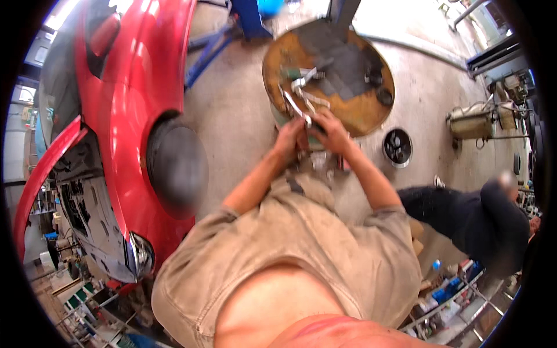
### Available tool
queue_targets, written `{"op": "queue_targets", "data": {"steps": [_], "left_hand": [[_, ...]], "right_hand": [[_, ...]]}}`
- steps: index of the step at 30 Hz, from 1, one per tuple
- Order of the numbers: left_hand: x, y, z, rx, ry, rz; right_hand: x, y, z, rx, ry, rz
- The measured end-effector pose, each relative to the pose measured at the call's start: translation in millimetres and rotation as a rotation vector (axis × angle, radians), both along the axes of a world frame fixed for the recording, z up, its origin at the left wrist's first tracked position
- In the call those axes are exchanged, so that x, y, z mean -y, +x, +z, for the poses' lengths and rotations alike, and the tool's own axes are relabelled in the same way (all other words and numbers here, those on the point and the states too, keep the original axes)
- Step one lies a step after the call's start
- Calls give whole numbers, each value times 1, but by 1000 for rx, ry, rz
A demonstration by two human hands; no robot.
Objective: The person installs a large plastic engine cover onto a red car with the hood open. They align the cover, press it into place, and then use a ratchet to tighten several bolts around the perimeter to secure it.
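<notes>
Both of my hands are close together at the near edge of a round, rusty brown table top (336, 104). My left hand (289, 138) is closed, its fingertips meeting the lower end of a shiny, curved metal tool (297, 107). Beside it my right hand (329, 130) has its fingers curled inward. What lies between the two hands is small and mostly hidden by the fingers. Just beyond them, several metal hand tools (301, 81) lie on the table. A dark grey patch (342, 58) covers part of its top.
Two dark round parts (380, 94) sit at the table's right side. A black round container (397, 147) stands on the floor. A red car (125, 127) with a wheel (178, 165) fills the left. A person in dark clothes (478, 226) is at right, near a wheeled stand (481, 123).
</notes>
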State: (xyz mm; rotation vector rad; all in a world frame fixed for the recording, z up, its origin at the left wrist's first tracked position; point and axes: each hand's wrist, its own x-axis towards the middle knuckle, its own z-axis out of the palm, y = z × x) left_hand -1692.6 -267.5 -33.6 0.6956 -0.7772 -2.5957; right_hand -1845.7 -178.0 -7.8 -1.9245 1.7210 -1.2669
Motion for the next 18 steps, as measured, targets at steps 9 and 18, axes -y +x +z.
{"op": "queue_targets", "data": {"steps": [9, 18], "left_hand": [[12, 20, 12, -140, 274, -141], [16, 49, 16, -199, 16, -45]], "right_hand": [[13, 16, 7, 143, -119, -5], [33, 29, 23, 176, -119, 171]]}}
